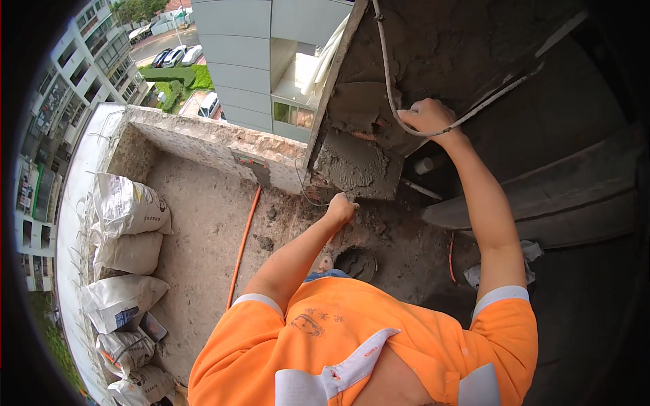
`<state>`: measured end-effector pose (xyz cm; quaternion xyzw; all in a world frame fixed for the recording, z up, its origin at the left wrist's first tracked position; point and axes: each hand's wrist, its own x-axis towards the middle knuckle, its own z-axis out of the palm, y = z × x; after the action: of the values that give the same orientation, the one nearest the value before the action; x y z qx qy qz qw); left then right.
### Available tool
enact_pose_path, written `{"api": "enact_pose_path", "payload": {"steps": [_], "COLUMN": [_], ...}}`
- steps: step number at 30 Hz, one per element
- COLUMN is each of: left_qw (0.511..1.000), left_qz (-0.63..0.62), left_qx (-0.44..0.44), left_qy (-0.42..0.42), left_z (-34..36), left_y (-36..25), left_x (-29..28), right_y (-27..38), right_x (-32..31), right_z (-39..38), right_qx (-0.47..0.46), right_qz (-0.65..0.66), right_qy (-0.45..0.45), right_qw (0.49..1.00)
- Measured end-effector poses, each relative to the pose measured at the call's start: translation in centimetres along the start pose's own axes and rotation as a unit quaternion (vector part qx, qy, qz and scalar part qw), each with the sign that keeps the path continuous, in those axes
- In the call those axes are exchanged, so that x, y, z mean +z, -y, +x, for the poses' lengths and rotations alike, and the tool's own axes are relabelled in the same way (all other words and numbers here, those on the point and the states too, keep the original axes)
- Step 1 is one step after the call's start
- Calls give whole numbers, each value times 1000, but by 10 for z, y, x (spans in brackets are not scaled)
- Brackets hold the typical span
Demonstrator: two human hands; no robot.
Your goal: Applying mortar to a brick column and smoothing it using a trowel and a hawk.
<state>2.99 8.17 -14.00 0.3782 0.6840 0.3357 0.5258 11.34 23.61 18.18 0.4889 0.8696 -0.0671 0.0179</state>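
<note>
My left hand [342,208] is closed at the lower edge of a flat mortar board [389,184]. A rough heap of wet grey mortar [352,162] lies on that board, close against the wall. Higher and to the right, my right hand [429,116] is curled shut on what looks like a plastering trowel [357,103]; its handle is mostly hidden by my fingers. The smooth, mortar-smeared blade reaches left from the hand, in front of the dark, rendered wall [447,40]. A pale, dirty cable [387,74] loops down across my right wrist.
Below my left hand stands a dark round bucket [357,262]. An orange pipe [245,247] crosses the rough floor. Stuffed white sacks [132,206] line the left parapet. A low broken wall [223,145] edges the drop toward buildings and parked cars. Dark boards [542,186] lean at right.
</note>
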Motion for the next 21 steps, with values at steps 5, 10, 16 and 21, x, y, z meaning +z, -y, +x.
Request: {"api": "enact_pose_path", "payload": {"steps": [5,10,16,21], "left_qw": [999,999,999,999], "left_qz": [-17,-31,-15,-39], "left_qx": [-25,-17,36,8], "left_qy": [28,5,-36,-16], "left_z": [-7,-7,2,-5], "left_y": [-4,-12,5,-4], "left_x": [-8,-6,-3,-9], "right_y": [-11,3,-1,-28], "right_x": [40,93,47,54], "right_z": [-38,-25,-22,-38], "right_qx": [-14,-38,-24,-24], "right_qz": [108,41,53,102], "right_qy": [-112,-149,-149,-213], "right_qw": [988,987,987,971]}}
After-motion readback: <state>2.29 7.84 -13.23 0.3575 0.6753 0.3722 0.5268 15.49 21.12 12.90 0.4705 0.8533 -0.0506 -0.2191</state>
